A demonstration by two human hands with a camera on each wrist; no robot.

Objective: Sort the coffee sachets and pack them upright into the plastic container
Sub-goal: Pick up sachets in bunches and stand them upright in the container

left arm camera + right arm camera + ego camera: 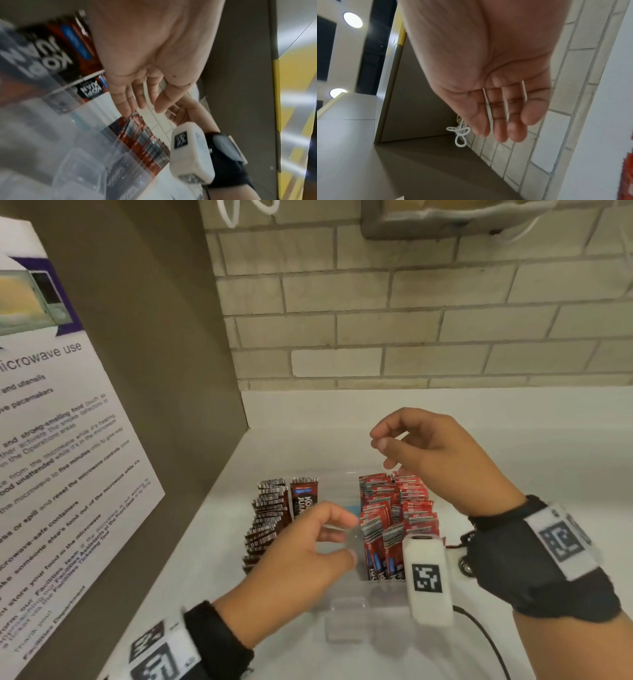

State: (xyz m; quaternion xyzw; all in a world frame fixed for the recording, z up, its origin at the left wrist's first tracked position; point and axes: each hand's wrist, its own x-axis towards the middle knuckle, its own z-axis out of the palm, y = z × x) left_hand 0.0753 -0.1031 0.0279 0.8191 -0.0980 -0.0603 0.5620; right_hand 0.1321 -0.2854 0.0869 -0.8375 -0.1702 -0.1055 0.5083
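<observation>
1. Your left hand (305,563) hovers over the near middle of the plastic container (346,607), fingers loosely spread and relaxed, holding nothing; the left wrist view shows the palm (147,44) open with straight fingers (137,97).
2. Your right hand (442,460) hangs above the far end of the red sachets (397,515), fingers gently bent, thumb and forefinger near each other, nothing between them; the right wrist view shows the palm (488,56) open and bare.
3. The red sachets stand upright in the container's right section, long axes vertical, their barcode-printed top edges up. They are packed in rows running away from you, some leaning a little, and fill that section.
4. The brown sachets (270,515) stand upright at the left side, also in a row running away from you, striped top edges up. One at the far end faces you and shows white lettering and a blue patch (303,498); the left wrist view shows the same print close up (56,51).
5. Whether the brown row stands inside the clear wall or just beside it, you cannot tell.
6. The container is clear and rests on the white table (513,440), near the corner where a brown side panel (164,337) meets the tiled wall (411,320).
7. A printed microwave notice (51,440) hangs on the panel to your left.
</observation>
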